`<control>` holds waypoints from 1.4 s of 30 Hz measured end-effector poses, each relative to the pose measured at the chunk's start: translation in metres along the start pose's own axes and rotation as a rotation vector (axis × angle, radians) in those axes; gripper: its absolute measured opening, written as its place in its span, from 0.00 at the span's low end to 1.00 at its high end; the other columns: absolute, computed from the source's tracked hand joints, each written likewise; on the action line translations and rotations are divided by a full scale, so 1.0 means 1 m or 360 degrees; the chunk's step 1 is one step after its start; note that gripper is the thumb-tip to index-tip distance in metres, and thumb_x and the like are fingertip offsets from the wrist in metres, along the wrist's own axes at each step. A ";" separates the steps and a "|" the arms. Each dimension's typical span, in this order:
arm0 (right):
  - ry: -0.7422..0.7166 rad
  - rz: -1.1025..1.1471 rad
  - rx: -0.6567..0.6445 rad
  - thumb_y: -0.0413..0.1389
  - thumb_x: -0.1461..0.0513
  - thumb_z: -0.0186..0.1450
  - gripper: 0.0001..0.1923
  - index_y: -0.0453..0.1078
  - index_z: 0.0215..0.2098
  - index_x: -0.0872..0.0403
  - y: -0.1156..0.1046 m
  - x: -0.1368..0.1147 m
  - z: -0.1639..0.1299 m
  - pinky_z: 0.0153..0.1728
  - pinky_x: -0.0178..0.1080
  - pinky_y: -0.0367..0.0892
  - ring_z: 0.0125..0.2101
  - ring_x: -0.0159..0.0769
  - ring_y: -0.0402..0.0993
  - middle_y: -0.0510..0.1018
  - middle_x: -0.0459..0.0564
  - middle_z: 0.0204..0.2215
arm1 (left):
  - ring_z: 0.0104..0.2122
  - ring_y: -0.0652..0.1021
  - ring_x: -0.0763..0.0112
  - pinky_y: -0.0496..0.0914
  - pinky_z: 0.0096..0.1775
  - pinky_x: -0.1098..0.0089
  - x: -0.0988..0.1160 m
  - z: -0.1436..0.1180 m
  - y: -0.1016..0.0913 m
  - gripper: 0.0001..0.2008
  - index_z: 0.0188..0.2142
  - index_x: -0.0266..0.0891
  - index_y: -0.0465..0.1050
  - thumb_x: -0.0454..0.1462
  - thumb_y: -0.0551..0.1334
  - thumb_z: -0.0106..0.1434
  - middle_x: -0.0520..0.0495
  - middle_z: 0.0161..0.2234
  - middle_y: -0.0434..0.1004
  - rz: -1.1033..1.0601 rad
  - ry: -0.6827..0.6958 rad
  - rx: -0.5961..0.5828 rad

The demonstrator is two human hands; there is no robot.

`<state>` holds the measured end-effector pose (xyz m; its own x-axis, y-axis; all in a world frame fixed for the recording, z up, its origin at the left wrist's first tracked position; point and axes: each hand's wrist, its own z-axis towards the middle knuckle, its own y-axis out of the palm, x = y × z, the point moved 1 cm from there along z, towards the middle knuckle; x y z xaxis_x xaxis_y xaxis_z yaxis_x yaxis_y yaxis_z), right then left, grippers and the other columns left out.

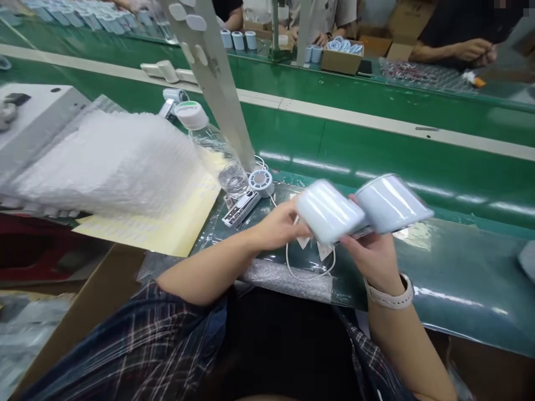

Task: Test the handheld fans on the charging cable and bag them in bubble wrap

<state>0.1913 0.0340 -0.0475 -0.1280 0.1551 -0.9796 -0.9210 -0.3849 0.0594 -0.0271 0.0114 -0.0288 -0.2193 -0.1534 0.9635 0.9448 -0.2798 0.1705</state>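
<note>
My left hand [279, 227] is closed on the left edge of a pale blue glossy casing [328, 210] with rounded corners. My right hand [376, 260] grips a second pale blue casing [392, 201] from below, its fingers reaching up between the two. The casings meet or overlap in the middle; whether they are joined is hidden. Both are held above the front edge of the green work surface. Under them a white cable [289, 262] loops past small white tags [324, 250]. A small round fan-like device [261, 181] lies left of my left hand, beside a white and black strip [241, 208].
A clear bottle [217, 147] stands by a slanted metal post [221, 72]. Left of it, a stack of bubble-wrap bags [104, 161] rests on yellow label sheets [184, 231]. Bubble wrap [292, 280] lies near my lap. Across the green conveyor [376, 125], people work beside a cardboard box [340, 61].
</note>
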 end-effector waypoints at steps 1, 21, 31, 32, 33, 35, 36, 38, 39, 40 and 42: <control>-0.0006 0.0078 0.0069 0.74 0.52 0.60 0.30 0.71 0.56 0.46 -0.005 -0.004 0.002 0.50 0.52 0.80 0.44 0.46 0.82 0.81 0.49 0.42 | 0.53 0.79 0.55 0.72 0.59 0.53 -0.003 0.002 -0.001 0.28 0.47 0.40 0.76 0.60 0.71 0.62 0.39 0.51 0.79 -0.0118 -0.0062 0.0058; 0.0289 0.0478 -0.0232 0.67 0.55 0.69 0.13 0.74 0.50 0.45 0.004 -0.016 -0.004 0.37 0.44 0.82 0.38 0.40 0.80 0.78 0.49 0.44 | 0.37 0.78 0.70 0.73 0.41 0.62 -0.011 0.003 0.013 0.26 0.49 0.40 0.61 0.43 0.74 0.62 0.48 0.42 0.73 -0.0519 -0.0177 -0.0066; 0.0261 0.0430 -0.0131 0.66 0.56 0.68 0.12 0.74 0.48 0.47 0.006 -0.022 -0.004 0.30 0.39 0.78 0.31 0.36 0.77 0.79 0.47 0.36 | 0.39 0.81 0.69 0.76 0.42 0.65 -0.010 0.004 0.010 0.27 0.52 0.41 0.61 0.42 0.74 0.64 0.44 0.48 0.73 -0.0484 -0.0134 -0.0092; 0.0256 0.0417 -0.0085 0.67 0.56 0.68 0.12 0.74 0.47 0.48 0.006 -0.022 -0.004 0.29 0.39 0.77 0.30 0.36 0.76 0.79 0.47 0.35 | 0.38 0.81 0.69 0.76 0.43 0.64 -0.011 0.004 0.010 0.27 0.53 0.41 0.61 0.42 0.74 0.64 0.44 0.48 0.73 -0.0490 -0.0142 -0.0087; 0.0259 0.0407 -0.0054 0.67 0.56 0.67 0.12 0.74 0.46 0.48 0.006 -0.021 -0.003 0.29 0.39 0.77 0.30 0.37 0.76 0.78 0.47 0.34 | 0.39 0.82 0.69 0.76 0.43 0.64 -0.011 0.004 0.010 0.27 0.53 0.42 0.61 0.42 0.74 0.64 0.44 0.48 0.73 -0.0492 -0.0158 -0.0082; 0.0267 0.0392 -0.0033 0.68 0.55 0.67 0.13 0.73 0.45 0.48 0.006 -0.018 -0.002 0.30 0.40 0.77 0.30 0.37 0.76 0.78 0.46 0.34 | 0.39 0.82 0.68 0.76 0.43 0.63 -0.013 0.004 0.011 0.28 0.54 0.42 0.61 0.42 0.75 0.63 0.43 0.49 0.73 -0.0481 -0.0191 -0.0067; 0.0269 0.0386 -0.0036 0.68 0.55 0.66 0.13 0.73 0.46 0.47 0.006 -0.017 -0.001 0.31 0.41 0.78 0.31 0.38 0.76 0.79 0.46 0.34 | 0.39 0.82 0.68 0.76 0.43 0.62 -0.014 0.004 0.011 0.28 0.53 0.42 0.61 0.43 0.75 0.63 0.43 0.50 0.73 -0.0477 -0.0195 -0.0057; 0.0272 0.0370 -0.0038 0.68 0.54 0.66 0.14 0.73 0.47 0.47 0.006 -0.013 0.000 0.33 0.43 0.78 0.31 0.38 0.77 0.78 0.47 0.35 | 0.40 0.82 0.68 0.76 0.44 0.62 -0.015 0.004 0.011 0.28 0.53 0.41 0.62 0.43 0.76 0.62 0.42 0.51 0.73 -0.0464 -0.0199 -0.0046; 0.0277 0.0365 -0.0033 0.68 0.53 0.66 0.15 0.73 0.47 0.47 0.006 -0.012 0.001 0.33 0.44 0.79 0.31 0.39 0.77 0.78 0.47 0.35 | 0.40 0.81 0.68 0.76 0.44 0.62 -0.016 0.004 0.011 0.28 0.52 0.41 0.62 0.43 0.76 0.61 0.42 0.52 0.73 -0.0456 -0.0200 -0.0042; 0.0280 0.0370 -0.0025 0.68 0.53 0.66 0.15 0.73 0.47 0.47 0.006 -0.011 0.001 0.33 0.44 0.79 0.32 0.39 0.77 0.78 0.47 0.36 | 0.40 0.81 0.68 0.76 0.45 0.62 -0.016 0.004 0.011 0.29 0.52 0.41 0.62 0.43 0.76 0.61 0.42 0.52 0.73 -0.0449 -0.0203 -0.0040; 0.0285 0.0393 -0.0016 0.69 0.53 0.65 0.15 0.74 0.47 0.47 0.005 -0.010 0.002 0.33 0.42 0.79 0.33 0.39 0.78 0.78 0.48 0.35 | 0.40 0.81 0.68 0.76 0.45 0.62 -0.017 0.003 0.011 0.29 0.53 0.41 0.62 0.43 0.76 0.61 0.42 0.51 0.74 -0.0437 -0.0219 -0.0030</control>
<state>0.1874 0.0321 -0.0369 -0.2798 -0.1068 -0.9541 -0.8663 -0.4002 0.2988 -0.0121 0.0140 -0.0423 -0.4297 0.0599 0.9010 0.8497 -0.3109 0.4259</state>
